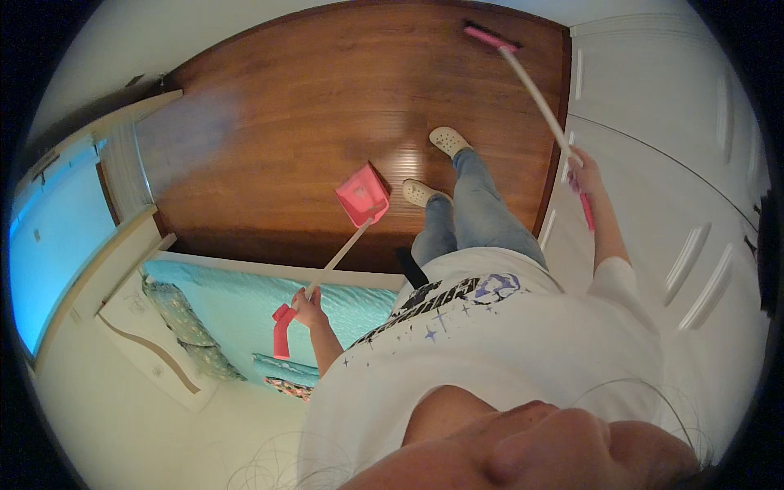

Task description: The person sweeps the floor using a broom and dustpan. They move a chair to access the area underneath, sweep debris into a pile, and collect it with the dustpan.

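My left hand grips the pale pole of a long-handled dustpan, just below its pink hooked grip. The pink dustpan is down at the wooden floor, near my feet. Out to the right, my right hand is wrapped around the pale stick of a broom, with the stick's pink end showing below the hand. The broom's pink head with dark bristles is at the floor's far right, close to the wall. Whether the dustpan holds any dirt is too small to tell.
White panelled cabinet doors line the right side. A bed with a turquoise cover, patterned pillows and a white headboard stands at the left. Beyond it is a bright window. My feet, in cream clogs, stand on the wooden floor.
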`<state>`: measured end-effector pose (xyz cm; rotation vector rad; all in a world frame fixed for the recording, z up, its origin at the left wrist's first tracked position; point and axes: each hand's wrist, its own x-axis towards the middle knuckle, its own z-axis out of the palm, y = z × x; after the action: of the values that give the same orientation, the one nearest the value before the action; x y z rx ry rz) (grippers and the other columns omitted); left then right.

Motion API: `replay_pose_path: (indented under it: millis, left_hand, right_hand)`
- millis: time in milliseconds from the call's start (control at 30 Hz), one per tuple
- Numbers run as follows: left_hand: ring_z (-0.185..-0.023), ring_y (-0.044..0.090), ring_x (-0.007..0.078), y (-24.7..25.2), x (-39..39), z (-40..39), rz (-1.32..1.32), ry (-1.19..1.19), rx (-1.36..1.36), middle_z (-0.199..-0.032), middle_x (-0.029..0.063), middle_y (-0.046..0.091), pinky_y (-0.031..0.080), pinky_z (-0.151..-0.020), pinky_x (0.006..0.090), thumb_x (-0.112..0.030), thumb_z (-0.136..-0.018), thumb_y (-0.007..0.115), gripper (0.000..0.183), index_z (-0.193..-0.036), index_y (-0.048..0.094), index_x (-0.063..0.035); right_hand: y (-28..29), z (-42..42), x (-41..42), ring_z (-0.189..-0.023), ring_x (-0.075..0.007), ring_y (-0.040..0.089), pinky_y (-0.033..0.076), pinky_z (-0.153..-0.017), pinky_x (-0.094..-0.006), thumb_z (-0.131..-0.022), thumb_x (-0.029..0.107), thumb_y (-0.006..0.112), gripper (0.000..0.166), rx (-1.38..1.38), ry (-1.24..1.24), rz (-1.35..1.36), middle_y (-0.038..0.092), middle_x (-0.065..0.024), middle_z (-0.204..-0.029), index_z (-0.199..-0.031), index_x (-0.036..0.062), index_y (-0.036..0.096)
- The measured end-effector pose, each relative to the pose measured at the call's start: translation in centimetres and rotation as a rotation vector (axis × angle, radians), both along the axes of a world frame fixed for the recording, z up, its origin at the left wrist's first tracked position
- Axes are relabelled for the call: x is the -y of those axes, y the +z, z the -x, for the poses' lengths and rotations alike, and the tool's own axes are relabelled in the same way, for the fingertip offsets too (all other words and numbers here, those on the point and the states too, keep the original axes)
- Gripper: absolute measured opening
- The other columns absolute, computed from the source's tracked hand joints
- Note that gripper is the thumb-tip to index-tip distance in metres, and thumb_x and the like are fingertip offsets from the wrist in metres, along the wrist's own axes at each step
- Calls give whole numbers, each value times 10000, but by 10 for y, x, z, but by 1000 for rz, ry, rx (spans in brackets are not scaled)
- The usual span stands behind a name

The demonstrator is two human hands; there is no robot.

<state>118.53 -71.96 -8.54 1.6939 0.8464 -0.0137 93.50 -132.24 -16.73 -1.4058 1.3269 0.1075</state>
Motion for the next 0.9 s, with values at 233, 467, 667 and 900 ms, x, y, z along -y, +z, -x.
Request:
replay_pose_path:
  millis: [233,467,667,900]
  left_hand:
    - [-653,568,243,7,-4,-8,27,-47,-46,-791,155,528,529,-630,313,-124,-768,527,229,-895,462,55]
    - [-679,578,252,6,-7,-10,-19,-76,-65,-815,158,531,526,-639,307,-129,-778,519,236,-911,463,58]
    - [-712,581,267,-4,-19,-13,3,-113,-88,-836,162,521,521,-645,305,-140,-785,513,265,-944,448,62]
    - [-724,583,257,2,-20,-11,-18,-168,-97,-854,163,527,517,-653,287,-149,-784,507,280,-960,447,60]
  right_hand:
    - [-82,29,77,-348,-142,418,348,-303,-286,-861,185,443,389,-190,-163,87,450,-52,-501,-1247,165,397]
    - [-63,52,-42,-351,-135,431,347,-310,-268,-855,187,432,399,-64,-280,-79,479,-64,-547,-1250,135,396]
    - [-46,47,37,-416,-140,469,367,-349,-280,-851,203,447,354,-207,134,445,506,-83,-614,-1203,170,447]
    - [-41,22,103,-573,-243,563,459,-530,-370,-850,230,448,333,-434,166,467,585,-159,-776,-1172,146,463]
